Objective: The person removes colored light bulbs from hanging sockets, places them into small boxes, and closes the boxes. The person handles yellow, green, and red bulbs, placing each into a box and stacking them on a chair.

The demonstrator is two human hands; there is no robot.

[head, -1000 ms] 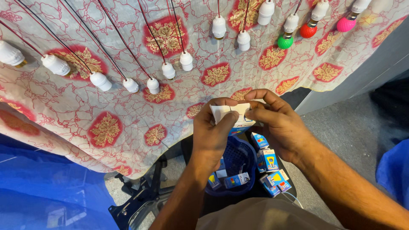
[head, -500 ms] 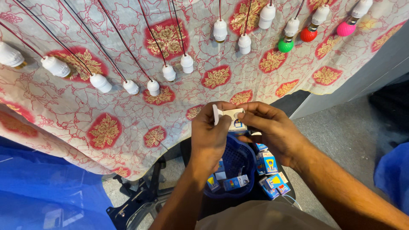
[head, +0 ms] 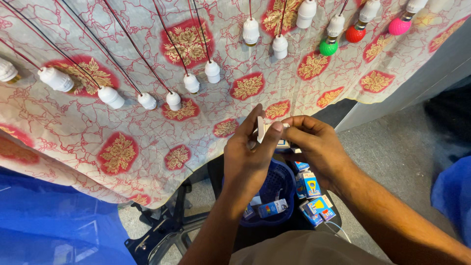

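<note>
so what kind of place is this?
Likely a small workbench for assembling or packing light bulbs. A patterned cloth carries rows of white lamp holders on red wires, some with coloured bulbs. Both hands, left and right, work a small box above a blue basket of boxes.

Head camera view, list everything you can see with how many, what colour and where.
small box: one, white, held in both hands at centre
basket: one, blue, below the hands
bulb boxes: several, blue and yellow, in and beside the basket
lamp holders: about a dozen, white, on red wires over the cloth
coloured bulbs: three, green, red, pink, top right
cloth: one, cream with red medallions, upper frame
left hand: on the box
right hand: on the box
</note>
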